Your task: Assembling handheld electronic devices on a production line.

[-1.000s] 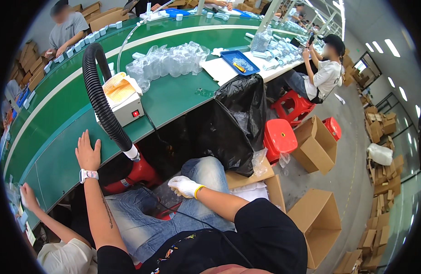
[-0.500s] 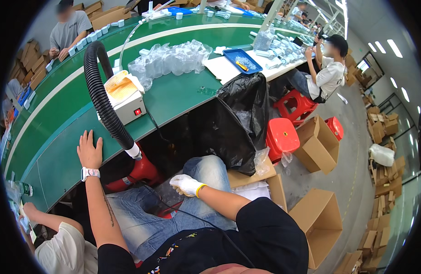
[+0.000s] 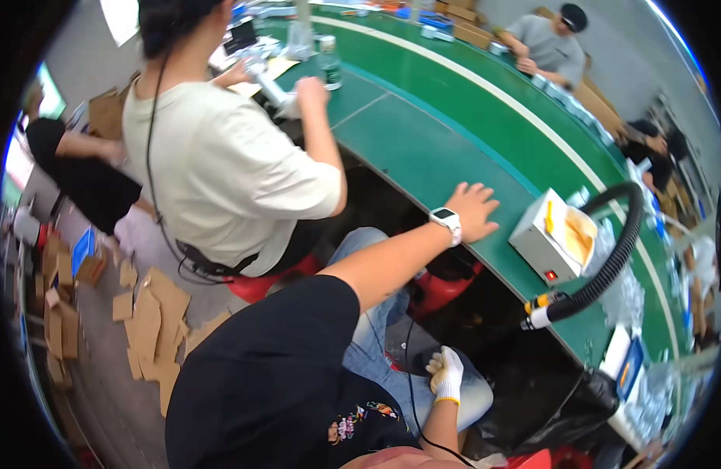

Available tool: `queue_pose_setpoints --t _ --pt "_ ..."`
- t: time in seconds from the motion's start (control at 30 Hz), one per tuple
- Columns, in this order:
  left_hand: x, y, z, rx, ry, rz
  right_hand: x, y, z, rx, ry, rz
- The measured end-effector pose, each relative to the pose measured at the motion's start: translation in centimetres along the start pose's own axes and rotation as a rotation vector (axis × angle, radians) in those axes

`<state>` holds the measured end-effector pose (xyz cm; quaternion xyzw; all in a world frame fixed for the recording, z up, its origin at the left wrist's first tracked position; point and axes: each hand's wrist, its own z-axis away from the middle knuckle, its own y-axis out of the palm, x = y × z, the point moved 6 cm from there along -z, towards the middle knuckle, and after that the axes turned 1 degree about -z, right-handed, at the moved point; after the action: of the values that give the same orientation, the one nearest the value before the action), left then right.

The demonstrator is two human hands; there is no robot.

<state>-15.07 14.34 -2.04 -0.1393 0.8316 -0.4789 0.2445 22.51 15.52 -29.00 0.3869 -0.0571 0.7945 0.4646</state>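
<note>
My bare left hand lies at the edge of the green table, palm down with its fingers spread, a white watch on the wrist. Near its fingertips stands a white box-shaped machine with a lit red switch and a yellowish cloth pad on top. A black corrugated hose curves over the machine, its pale nozzle hanging by the table edge. On my thigh in jeans rests my right hand, in a white glove with a yellow cuff. Its fingers are curled in, and nothing shows in them.
A co-worker in a cream shirt sits close on my left, handling a pale tube-like part beside a clear bottle. Cardboard pieces lie on the floor. Clear plastic and a blue tray lie beyond the hose.
My view has swung to the left, bringing the co-worker beside me into full view. My left hand stays spread at the table edge, and my gloved right hand stays curled on my thigh.
</note>
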Motion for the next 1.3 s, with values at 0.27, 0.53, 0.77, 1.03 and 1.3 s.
queue_pose_setpoints --t 0.27,0.53,0.77,1.03,1.3 --pt "-0.1 0.0 0.1 0.026 -0.066 0.086 0.5 -0.7 -0.2 0.001 0.029 -0.024" --pt "0.5 0.0 0.4 0.076 -0.083 0.055 0.4 -0.1 0.1 -0.010 -0.003 0.001" --pt "-0.2 0.2 0.0 0.102 -0.068 0.074 0.8 -0.5 0.4 -0.036 -0.021 0.003" --pt "0.2 0.3 0.1 0.099 -0.078 0.080 1.0 0.3 0.8 -0.035 -0.040 0.004" --pt "0.2 0.2 0.2 0.062 -0.084 0.108 0.7 -0.1 0.4 0.048 -0.026 -0.043"
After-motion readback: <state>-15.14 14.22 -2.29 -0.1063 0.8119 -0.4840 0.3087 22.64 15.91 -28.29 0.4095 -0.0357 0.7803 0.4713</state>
